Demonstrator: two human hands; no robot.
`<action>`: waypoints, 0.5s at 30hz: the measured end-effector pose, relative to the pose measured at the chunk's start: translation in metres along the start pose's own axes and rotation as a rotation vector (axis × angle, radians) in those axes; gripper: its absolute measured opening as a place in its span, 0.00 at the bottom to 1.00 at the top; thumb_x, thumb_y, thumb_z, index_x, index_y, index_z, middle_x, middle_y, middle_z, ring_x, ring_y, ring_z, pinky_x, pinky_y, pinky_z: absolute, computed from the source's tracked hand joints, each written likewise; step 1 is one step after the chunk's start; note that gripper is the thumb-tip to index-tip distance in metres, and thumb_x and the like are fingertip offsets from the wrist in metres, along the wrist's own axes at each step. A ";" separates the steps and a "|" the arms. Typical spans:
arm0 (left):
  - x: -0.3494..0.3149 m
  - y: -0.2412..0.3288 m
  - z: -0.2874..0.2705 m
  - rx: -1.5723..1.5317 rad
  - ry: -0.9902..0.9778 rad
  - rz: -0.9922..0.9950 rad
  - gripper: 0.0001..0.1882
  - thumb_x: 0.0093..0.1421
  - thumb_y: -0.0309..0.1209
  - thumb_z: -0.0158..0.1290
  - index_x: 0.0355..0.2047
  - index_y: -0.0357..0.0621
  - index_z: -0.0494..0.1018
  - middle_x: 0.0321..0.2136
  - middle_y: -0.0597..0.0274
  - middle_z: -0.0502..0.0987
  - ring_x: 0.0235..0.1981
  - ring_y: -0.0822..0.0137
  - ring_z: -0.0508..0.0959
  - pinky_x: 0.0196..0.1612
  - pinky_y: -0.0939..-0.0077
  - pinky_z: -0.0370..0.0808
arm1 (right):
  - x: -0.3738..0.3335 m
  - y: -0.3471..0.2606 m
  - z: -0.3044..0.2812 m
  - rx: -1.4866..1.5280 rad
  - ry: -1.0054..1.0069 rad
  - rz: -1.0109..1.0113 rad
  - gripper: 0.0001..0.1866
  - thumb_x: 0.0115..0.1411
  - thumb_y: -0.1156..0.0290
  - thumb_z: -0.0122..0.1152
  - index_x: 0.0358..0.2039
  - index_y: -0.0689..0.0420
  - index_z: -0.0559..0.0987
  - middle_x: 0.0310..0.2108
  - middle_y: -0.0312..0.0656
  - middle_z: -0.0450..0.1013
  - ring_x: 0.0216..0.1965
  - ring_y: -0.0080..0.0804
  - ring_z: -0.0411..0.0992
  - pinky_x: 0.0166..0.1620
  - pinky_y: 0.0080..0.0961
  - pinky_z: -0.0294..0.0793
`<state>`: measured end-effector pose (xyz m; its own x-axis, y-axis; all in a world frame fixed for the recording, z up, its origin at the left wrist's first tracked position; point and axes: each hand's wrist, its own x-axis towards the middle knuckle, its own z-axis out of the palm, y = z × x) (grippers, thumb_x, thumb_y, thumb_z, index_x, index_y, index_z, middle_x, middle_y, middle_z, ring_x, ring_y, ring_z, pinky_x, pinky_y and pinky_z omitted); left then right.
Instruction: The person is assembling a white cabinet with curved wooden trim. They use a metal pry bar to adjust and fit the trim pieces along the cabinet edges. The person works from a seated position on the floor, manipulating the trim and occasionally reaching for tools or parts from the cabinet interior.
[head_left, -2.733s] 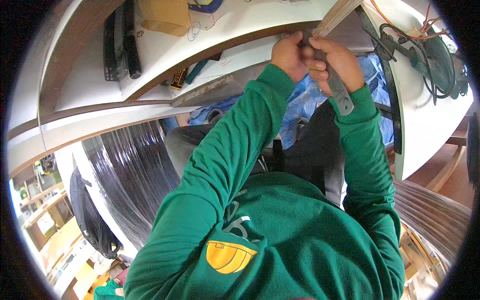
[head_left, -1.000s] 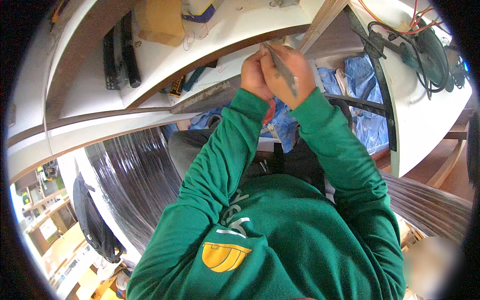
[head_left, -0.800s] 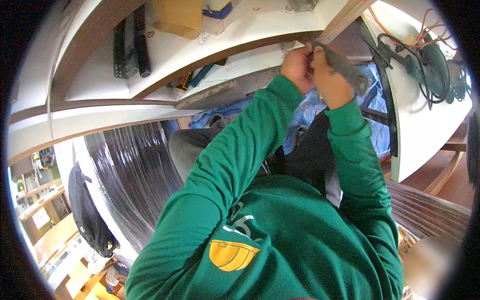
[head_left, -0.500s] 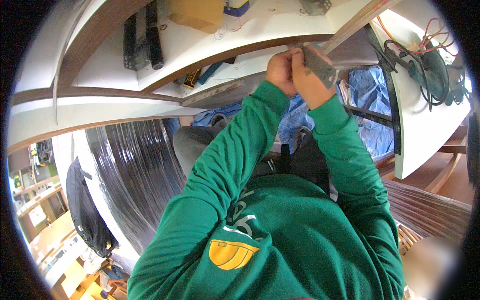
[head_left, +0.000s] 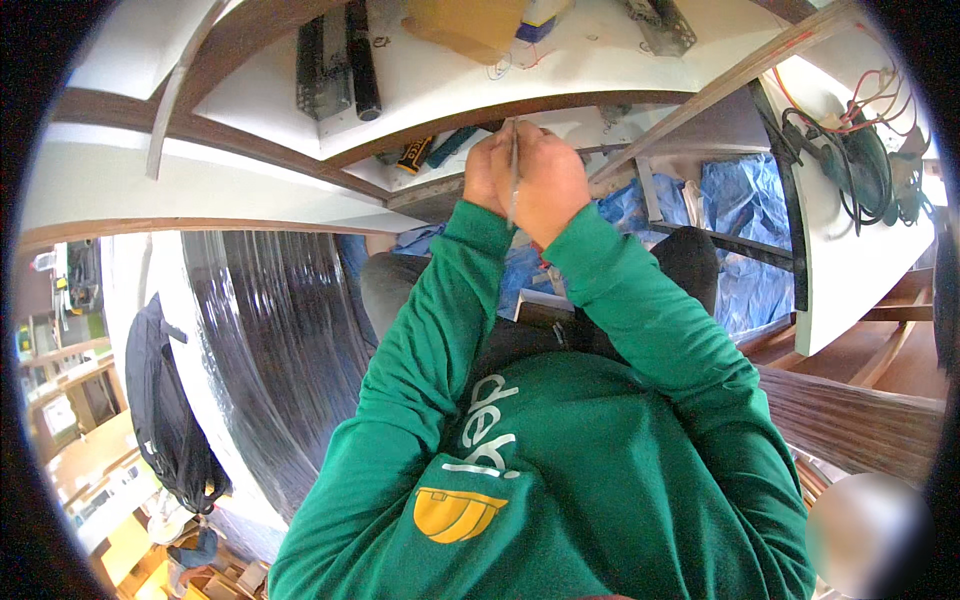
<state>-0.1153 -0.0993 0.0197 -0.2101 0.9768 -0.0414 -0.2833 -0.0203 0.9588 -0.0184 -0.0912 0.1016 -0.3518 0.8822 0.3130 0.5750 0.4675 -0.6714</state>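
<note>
Both my hands are together in front of the shelf's curved edge, fingers closed. Between them stands a thin grey metal plate, seen almost edge-on. My left hand presses against the plate's left side. My right hand wraps it from the right and hides much of the left fingers. Just beyond the hands lie a yellow and black packet and a dark teal strip in the lower compartment.
The white shelf above bears a black tube, perforated metal brackets and brown cardboard. A wooden strip slants across at right. Black cables hang over a white panel. Blue sheeting lies below.
Both hands have moved left and slightly toward me with the metal plate. The plate has turned from showing its flat, holed face to nearly edge-on. My view has shifted somewhat.
</note>
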 end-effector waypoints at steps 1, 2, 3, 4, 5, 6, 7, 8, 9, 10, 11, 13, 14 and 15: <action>-0.003 0.003 -0.007 0.065 0.011 0.043 0.16 0.69 0.40 0.43 0.42 0.40 0.73 0.37 0.58 0.78 0.38 0.63 0.77 0.45 0.68 0.75 | -0.001 -0.006 0.007 0.021 -0.007 -0.005 0.13 0.60 0.64 0.55 0.31 0.63 0.75 0.26 0.60 0.73 0.31 0.62 0.73 0.35 0.50 0.73; -0.006 0.006 -0.016 0.156 0.040 0.044 0.16 0.69 0.40 0.43 0.42 0.40 0.73 0.37 0.58 0.78 0.39 0.63 0.78 0.45 0.68 0.75 | -0.001 -0.011 0.014 0.042 -0.014 -0.011 0.13 0.59 0.64 0.55 0.31 0.63 0.75 0.26 0.60 0.73 0.31 0.62 0.73 0.35 0.50 0.73; -0.007 0.009 -0.025 0.096 0.033 0.077 0.16 0.69 0.40 0.43 0.43 0.40 0.73 0.37 0.57 0.78 0.39 0.63 0.78 0.46 0.67 0.75 | -0.001 -0.017 0.020 0.049 -0.046 0.014 0.13 0.59 0.63 0.55 0.31 0.63 0.75 0.26 0.61 0.73 0.31 0.62 0.73 0.35 0.50 0.73; -0.011 0.011 -0.034 0.104 0.044 0.088 0.16 0.69 0.40 0.43 0.43 0.40 0.72 0.38 0.57 0.78 0.39 0.63 0.78 0.46 0.67 0.75 | -0.002 -0.022 0.024 0.080 -0.058 -0.032 0.14 0.57 0.63 0.57 0.31 0.63 0.74 0.25 0.61 0.74 0.31 0.61 0.74 0.35 0.50 0.74; -0.016 0.013 -0.043 0.104 0.059 0.090 0.17 0.69 0.40 0.43 0.43 0.40 0.72 0.38 0.57 0.78 0.39 0.62 0.78 0.46 0.66 0.75 | -0.002 -0.029 0.028 0.085 -0.070 -0.069 0.14 0.56 0.63 0.58 0.31 0.63 0.74 0.26 0.61 0.74 0.31 0.61 0.74 0.35 0.50 0.74; -0.021 0.016 -0.052 0.105 0.072 0.092 0.17 0.69 0.40 0.43 0.44 0.39 0.72 0.38 0.56 0.78 0.40 0.62 0.78 0.46 0.66 0.75 | -0.002 -0.037 0.034 0.078 -0.096 -0.083 0.14 0.55 0.63 0.58 0.31 0.64 0.74 0.26 0.61 0.74 0.31 0.60 0.74 0.36 0.49 0.75; -0.029 0.018 -0.060 0.102 0.084 0.090 0.17 0.69 0.40 0.42 0.44 0.39 0.72 0.39 0.56 0.78 0.40 0.62 0.78 0.46 0.66 0.75 | -0.002 -0.045 0.038 0.070 -0.122 -0.096 0.15 0.54 0.63 0.59 0.31 0.64 0.74 0.26 0.61 0.74 0.31 0.60 0.75 0.36 0.49 0.75; -0.036 0.020 -0.068 0.098 0.098 0.088 0.17 0.69 0.40 0.42 0.44 0.39 0.72 0.39 0.56 0.78 0.40 0.62 0.78 0.46 0.65 0.75 | -0.003 -0.052 0.042 0.039 -0.128 -0.156 0.16 0.53 0.63 0.59 0.32 0.65 0.74 0.28 0.60 0.75 0.32 0.58 0.75 0.36 0.47 0.76; -0.045 0.023 -0.077 0.096 0.109 0.078 0.17 0.69 0.40 0.42 0.45 0.39 0.72 0.39 0.55 0.78 0.40 0.61 0.78 0.47 0.65 0.75 | -0.003 -0.061 0.047 0.003 -0.208 -0.164 0.16 0.49 0.64 0.60 0.32 0.65 0.75 0.29 0.59 0.75 0.33 0.56 0.76 0.38 0.44 0.77; -0.055 0.027 -0.084 0.092 0.117 0.066 0.17 0.69 0.40 0.42 0.45 0.39 0.71 0.39 0.55 0.78 0.41 0.61 0.78 0.47 0.64 0.75 | -0.003 -0.069 0.053 -0.013 -0.245 -0.202 0.17 0.45 0.65 0.62 0.31 0.65 0.75 0.31 0.58 0.76 0.35 0.53 0.76 0.39 0.42 0.77; -0.059 0.030 -0.091 0.088 0.118 0.053 0.17 0.69 0.40 0.42 0.45 0.39 0.71 0.40 0.55 0.78 0.41 0.61 0.78 0.47 0.64 0.74 | -0.004 -0.075 0.057 -0.028 -0.282 -0.240 0.19 0.41 0.65 0.63 0.31 0.66 0.76 0.33 0.56 0.76 0.37 0.50 0.77 0.41 0.39 0.78; -0.065 0.036 -0.100 0.087 0.113 0.028 0.18 0.69 0.40 0.42 0.46 0.38 0.71 0.40 0.54 0.78 0.41 0.60 0.78 0.47 0.63 0.74 | -0.005 -0.078 0.060 0.056 -0.304 -0.269 0.18 0.46 0.64 0.60 0.34 0.65 0.76 0.33 0.57 0.76 0.37 0.53 0.76 0.41 0.42 0.77; -0.067 0.038 -0.101 0.075 0.108 0.014 0.18 0.68 0.40 0.42 0.46 0.38 0.71 0.40 0.54 0.78 0.42 0.60 0.78 0.48 0.63 0.74 | -0.009 -0.075 0.056 0.094 -0.262 -0.295 0.17 0.52 0.63 0.57 0.36 0.65 0.76 0.32 0.57 0.76 0.36 0.56 0.76 0.40 0.44 0.77; -0.068 0.038 -0.099 0.048 0.094 -0.001 0.18 0.68 0.40 0.42 0.46 0.38 0.71 0.41 0.53 0.78 0.42 0.60 0.78 0.48 0.62 0.74 | -0.013 -0.069 0.049 0.103 -0.273 -0.278 0.16 0.57 0.62 0.53 0.37 0.64 0.75 0.31 0.58 0.76 0.35 0.58 0.75 0.38 0.47 0.77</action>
<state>-0.2043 -0.1874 0.0315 -0.2970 0.9526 -0.0662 -0.2389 -0.0070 0.9710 -0.0900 -0.1374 0.1109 -0.6750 0.6688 0.3116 0.3581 0.6662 -0.6541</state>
